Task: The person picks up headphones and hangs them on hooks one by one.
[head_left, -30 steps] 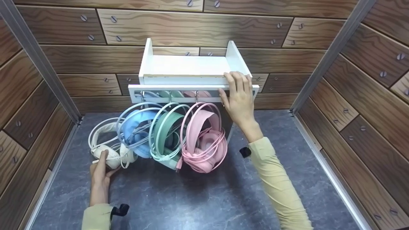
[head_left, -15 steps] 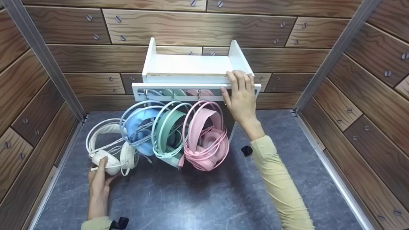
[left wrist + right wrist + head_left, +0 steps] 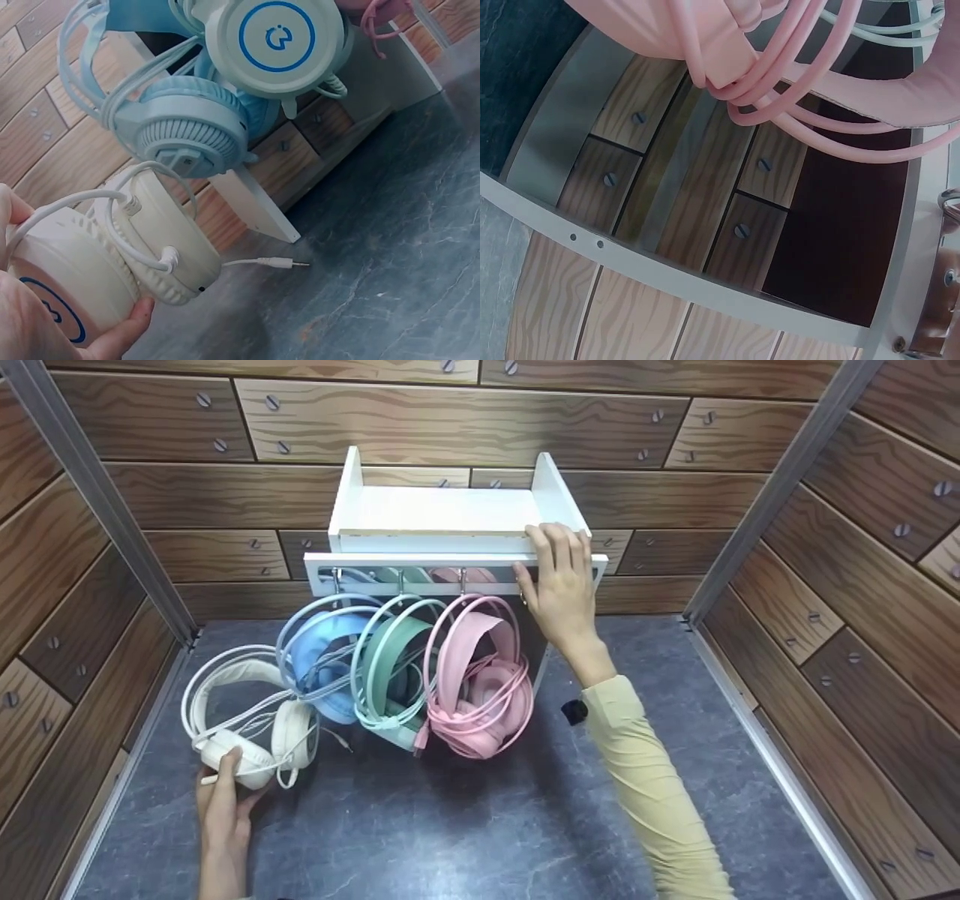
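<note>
My left hand (image 3: 225,810) holds white headphones (image 3: 236,757) by one ear cup, thumb across its outer side. In the left wrist view, the headphones' cable ends in a loose plug (image 3: 281,263). Blue headphones (image 3: 330,660), green headphones (image 3: 394,675) and pink headphones (image 3: 484,690) hang from hooks on a white rack (image 3: 442,510), cables looped in coils. The white pair is left of and lower than the blue pair, overlapping its cable loops. My right hand (image 3: 562,592) rests on the rack's right end, fingers over the hook rail and shelf edge; the right wrist view does not show its fingers.
The rack stands on a dark grey marbled surface (image 3: 420,840) against a wood-patterned back wall (image 3: 450,420). Similar side walls (image 3: 847,607) with metal corner posts (image 3: 780,487) close in left and right. Two raised side panels (image 3: 559,499) flank the rack's upper shelf.
My left hand has drawn the white headphones down and left, away from the blue pair, and their plug has come into sight. The right hand has kept its place on the rack.
</note>
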Demonstrator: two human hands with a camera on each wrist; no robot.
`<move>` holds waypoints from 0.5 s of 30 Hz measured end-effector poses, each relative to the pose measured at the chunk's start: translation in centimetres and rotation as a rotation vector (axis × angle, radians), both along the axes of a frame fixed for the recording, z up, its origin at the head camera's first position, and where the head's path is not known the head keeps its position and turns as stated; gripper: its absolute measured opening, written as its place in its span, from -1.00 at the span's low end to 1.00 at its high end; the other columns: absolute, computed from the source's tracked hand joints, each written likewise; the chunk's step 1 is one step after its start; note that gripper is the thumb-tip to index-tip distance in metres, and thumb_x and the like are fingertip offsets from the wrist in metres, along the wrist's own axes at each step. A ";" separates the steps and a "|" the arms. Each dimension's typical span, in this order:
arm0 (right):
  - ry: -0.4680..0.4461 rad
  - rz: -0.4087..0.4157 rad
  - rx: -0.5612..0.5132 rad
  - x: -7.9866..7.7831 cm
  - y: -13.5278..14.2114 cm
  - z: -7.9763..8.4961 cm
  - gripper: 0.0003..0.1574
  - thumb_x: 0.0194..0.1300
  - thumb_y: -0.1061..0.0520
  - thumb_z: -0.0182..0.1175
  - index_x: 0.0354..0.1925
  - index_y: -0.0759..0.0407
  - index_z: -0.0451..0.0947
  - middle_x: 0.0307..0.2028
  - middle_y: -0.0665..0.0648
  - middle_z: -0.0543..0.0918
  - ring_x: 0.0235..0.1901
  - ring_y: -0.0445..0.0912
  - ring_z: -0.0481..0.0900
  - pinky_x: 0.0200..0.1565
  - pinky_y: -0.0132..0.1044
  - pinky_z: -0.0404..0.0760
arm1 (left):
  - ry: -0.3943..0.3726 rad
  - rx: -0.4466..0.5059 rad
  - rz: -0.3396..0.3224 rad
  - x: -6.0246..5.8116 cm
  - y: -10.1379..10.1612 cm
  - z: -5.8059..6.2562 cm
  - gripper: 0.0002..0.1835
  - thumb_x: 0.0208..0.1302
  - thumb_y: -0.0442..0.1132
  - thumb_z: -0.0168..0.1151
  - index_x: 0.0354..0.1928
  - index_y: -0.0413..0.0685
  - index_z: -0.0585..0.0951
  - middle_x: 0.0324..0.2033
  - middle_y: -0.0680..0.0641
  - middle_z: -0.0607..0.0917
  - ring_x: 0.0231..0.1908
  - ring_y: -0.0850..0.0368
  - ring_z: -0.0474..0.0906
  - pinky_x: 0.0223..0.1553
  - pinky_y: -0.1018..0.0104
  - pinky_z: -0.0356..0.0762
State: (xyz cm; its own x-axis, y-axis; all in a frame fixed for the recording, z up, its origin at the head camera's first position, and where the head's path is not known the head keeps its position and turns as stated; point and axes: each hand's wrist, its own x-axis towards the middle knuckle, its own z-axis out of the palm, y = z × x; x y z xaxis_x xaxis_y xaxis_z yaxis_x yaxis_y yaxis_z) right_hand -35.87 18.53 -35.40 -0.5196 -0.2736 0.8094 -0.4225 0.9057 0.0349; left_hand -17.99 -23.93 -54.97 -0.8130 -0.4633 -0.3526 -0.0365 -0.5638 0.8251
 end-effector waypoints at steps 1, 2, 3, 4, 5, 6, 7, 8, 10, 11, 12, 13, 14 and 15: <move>0.001 0.000 -0.001 0.0 0.0 0.0 -0.39 0.37 -0.21 -0.18 0.27 0.00 0.17 0.16 0.08 0.30 0.25 -0.03 0.13 0.37 -0.09 -0.18 | 0.006 0.005 -0.004 0.3 0.0 0.0 -0.67 0.23 -0.11 0.17 -0.03 0.12 0.32 -0.21 0.09 0.48 -0.28 0.30 0.52 -0.35 0.20 0.62; 0.001 -0.001 -0.002 0.0 0.0 0.0 -0.39 0.37 -0.21 -0.19 0.27 0.00 0.18 0.16 0.08 0.30 0.25 -0.03 0.13 0.37 -0.08 -0.18 | 0.008 0.012 -0.006 0.6 0.0 0.1 -0.68 0.23 -0.11 0.17 -0.03 0.12 0.32 -0.22 0.10 0.49 -0.28 0.30 0.52 -0.35 0.20 0.62; 0.002 -0.001 -0.003 0.0 0.0 0.0 -0.39 0.37 -0.21 -0.19 0.27 0.01 0.18 0.16 0.08 0.30 0.25 -0.03 0.13 0.37 -0.08 -0.18 | 0.013 0.018 -0.006 0.9 0.0 0.1 -0.68 0.24 -0.11 0.16 -0.03 0.12 0.32 -0.23 0.10 0.50 -0.28 0.30 0.52 -0.35 0.20 0.61; 0.002 -0.001 -0.004 0.0 0.0 0.0 -0.39 0.37 -0.22 -0.19 0.27 0.01 0.18 0.16 0.08 0.30 0.25 -0.03 0.13 0.37 -0.08 -0.18 | 0.019 0.029 -0.002 1.2 0.0 0.0 -0.69 0.24 -0.12 0.15 -0.03 0.11 0.32 -0.25 0.11 0.52 -0.29 0.30 0.53 -0.36 0.21 0.62; 0.001 -0.001 -0.005 0.0 0.0 0.0 -0.39 0.37 -0.22 -0.19 0.27 0.01 0.18 0.16 0.08 0.30 0.25 -0.03 0.13 0.37 -0.08 -0.17 | 0.026 0.040 0.000 1.5 0.0 0.0 -0.69 0.24 -0.13 0.15 -0.02 0.10 0.32 -0.27 0.11 0.54 -0.30 0.30 0.54 -0.36 0.21 0.62; 0.000 0.000 -0.005 0.0 -0.1 0.0 -0.39 0.37 -0.22 -0.19 0.27 0.01 0.18 0.16 0.08 0.30 0.25 -0.03 0.13 0.37 -0.08 -0.17 | 0.031 0.054 0.003 1.7 0.0 -0.1 -0.69 0.24 -0.14 0.15 -0.02 0.09 0.32 -0.29 0.11 0.56 -0.31 0.29 0.55 -0.36 0.21 0.62; -0.001 0.000 -0.005 0.0 -0.1 0.0 -0.38 0.37 -0.22 -0.19 0.27 0.01 0.18 0.16 0.08 0.29 0.25 -0.03 0.13 0.37 -0.08 -0.17 | 0.043 0.068 0.003 2.0 0.0 -0.1 -0.69 0.25 -0.15 0.14 -0.01 0.07 0.32 -0.30 0.11 0.57 -0.31 0.28 0.55 -0.36 0.21 0.62; -0.003 0.001 -0.004 0.0 -0.1 0.0 -0.38 0.37 -0.22 -0.19 0.27 0.01 0.18 0.16 0.08 0.29 0.25 -0.03 0.13 0.37 -0.08 -0.17 | 0.055 0.083 0.009 2.3 0.0 -0.1 -0.68 0.25 -0.16 0.13 0.00 0.06 0.32 -0.30 0.10 0.58 -0.31 0.26 0.56 -0.36 0.19 0.62; -0.004 0.003 -0.004 0.0 -0.1 0.0 -0.39 0.37 -0.22 -0.19 0.27 0.01 0.18 0.16 0.08 0.29 0.25 -0.02 0.13 0.37 -0.08 -0.16 | 0.077 0.107 0.010 2.7 0.0 -0.1 -0.68 0.26 -0.18 0.12 0.01 0.05 0.32 -0.30 0.09 0.59 -0.30 0.25 0.56 -0.34 0.17 0.62; -0.005 0.004 -0.005 0.0 -0.1 0.1 -0.39 0.37 -0.22 -0.19 0.27 0.01 0.18 0.16 0.09 0.29 0.25 -0.02 0.13 0.37 -0.08 -0.16 | 0.083 0.119 0.011 2.9 0.1 -0.1 -0.68 0.26 -0.19 0.12 0.01 0.04 0.32 -0.30 0.08 0.59 -0.29 0.25 0.56 -0.33 0.15 0.61; -0.004 0.004 -0.005 0.0 -0.1 0.1 -0.39 0.37 -0.22 -0.19 0.27 0.01 0.18 0.16 0.09 0.29 0.25 -0.02 0.13 0.37 -0.08 -0.16 | 0.089 0.125 0.011 3.0 0.1 -0.1 -0.68 0.27 -0.19 0.12 0.02 0.04 0.31 -0.29 0.07 0.58 -0.29 0.25 0.55 -0.32 0.14 0.61; -0.003 0.005 -0.006 0.0 -0.1 0.1 -0.39 0.37 -0.21 -0.18 0.27 0.01 0.18 0.16 0.09 0.29 0.25 -0.02 0.13 0.37 -0.09 -0.16 | 0.096 0.129 0.010 3.2 0.1 -0.1 -0.68 0.27 -0.20 0.12 0.03 0.05 0.31 -0.27 0.07 0.57 -0.28 0.24 0.55 -0.32 0.13 0.61; -0.003 0.005 -0.007 0.0 -0.1 0.1 -0.39 0.37 -0.21 -0.18 0.27 0.01 0.18 0.16 0.09 0.29 0.25 -0.02 0.13 0.37 -0.09 -0.17 | 0.096 0.134 0.015 3.3 0.1 -0.1 -0.67 0.26 -0.20 0.12 0.02 0.06 0.31 -0.26 0.07 0.56 -0.27 0.24 0.55 -0.32 0.13 0.61; -0.002 0.005 -0.008 0.0 -0.1 0.1 -0.39 0.37 -0.21 -0.18 0.27 0.01 0.18 0.16 0.09 0.29 0.25 -0.02 0.13 0.37 -0.09 -0.17 | 0.094 0.135 0.018 3.4 0.1 -0.1 -0.67 0.26 -0.20 0.13 0.02 0.07 0.31 -0.25 0.07 0.55 -0.26 0.25 0.54 -0.32 0.13 0.61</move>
State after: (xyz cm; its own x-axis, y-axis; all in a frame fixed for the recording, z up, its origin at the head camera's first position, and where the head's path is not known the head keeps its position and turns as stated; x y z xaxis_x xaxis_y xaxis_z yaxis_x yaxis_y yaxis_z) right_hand -35.87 18.40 -35.31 -0.5201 -0.2695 0.8105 -0.4271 0.9038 0.0265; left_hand -14.59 -23.81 -55.06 -0.8373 -0.4316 -0.3356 0.0479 -0.6693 0.7414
